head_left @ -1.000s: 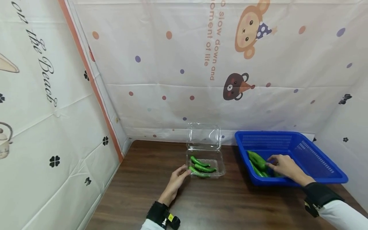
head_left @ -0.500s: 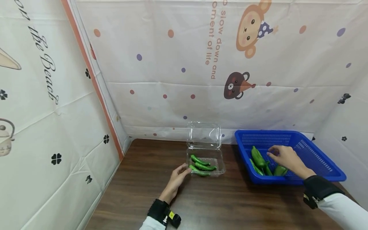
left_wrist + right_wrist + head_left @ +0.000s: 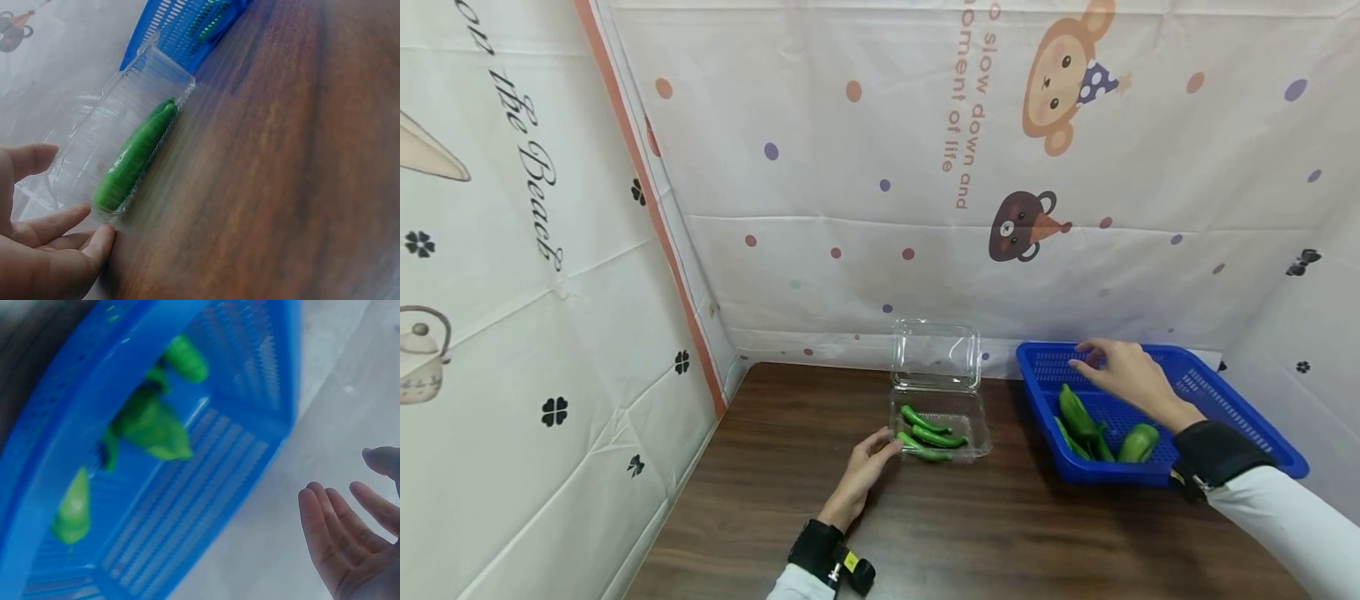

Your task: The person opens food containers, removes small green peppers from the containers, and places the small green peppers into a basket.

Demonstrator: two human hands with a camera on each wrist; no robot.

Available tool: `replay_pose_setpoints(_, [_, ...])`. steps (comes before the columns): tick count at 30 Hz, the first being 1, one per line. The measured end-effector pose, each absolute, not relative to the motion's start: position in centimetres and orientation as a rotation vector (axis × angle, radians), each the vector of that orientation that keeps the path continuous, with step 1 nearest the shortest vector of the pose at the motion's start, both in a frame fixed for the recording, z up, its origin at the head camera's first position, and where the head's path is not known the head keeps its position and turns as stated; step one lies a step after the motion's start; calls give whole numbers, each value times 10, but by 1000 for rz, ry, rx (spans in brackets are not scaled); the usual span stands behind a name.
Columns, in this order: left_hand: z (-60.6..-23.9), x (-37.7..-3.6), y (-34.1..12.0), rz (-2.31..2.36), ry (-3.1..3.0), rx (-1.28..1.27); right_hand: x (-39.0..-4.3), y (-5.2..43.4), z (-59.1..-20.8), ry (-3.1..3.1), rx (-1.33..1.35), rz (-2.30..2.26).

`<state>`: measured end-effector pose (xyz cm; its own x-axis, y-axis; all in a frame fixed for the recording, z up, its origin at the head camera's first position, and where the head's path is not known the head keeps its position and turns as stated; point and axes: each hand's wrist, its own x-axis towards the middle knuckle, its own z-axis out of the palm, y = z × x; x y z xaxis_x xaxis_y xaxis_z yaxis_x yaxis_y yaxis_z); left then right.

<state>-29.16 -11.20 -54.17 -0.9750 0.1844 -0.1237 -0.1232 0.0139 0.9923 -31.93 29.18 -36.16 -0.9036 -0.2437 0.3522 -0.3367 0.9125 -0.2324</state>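
Green peppers [image 3: 1078,414] look light, firm, slick; best pinched mid-body. Right hand [image 3: 1118,372] hovers empty, fingers straight; left hand [image 3: 865,465] touches the clear box [image 3: 940,427], fingers relaxed.

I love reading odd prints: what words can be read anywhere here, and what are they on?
"o slow down and", cut off at the top: orange print on the back curtain.
"oment of life", also cut off: the line beside it.
"the Beach": black script on the left curtain.
No other lettering is readable.
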Motion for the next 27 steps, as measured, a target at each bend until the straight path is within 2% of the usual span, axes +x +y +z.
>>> replay_pose_setpoints(9, [-540,-292,-115,2062,2080,54,-321,242,-345,-2768,512,453])
replay_pose_setpoints(27, [-543,-294,-109,2074,2085,51,-320,186,-357,-2774,652,517])
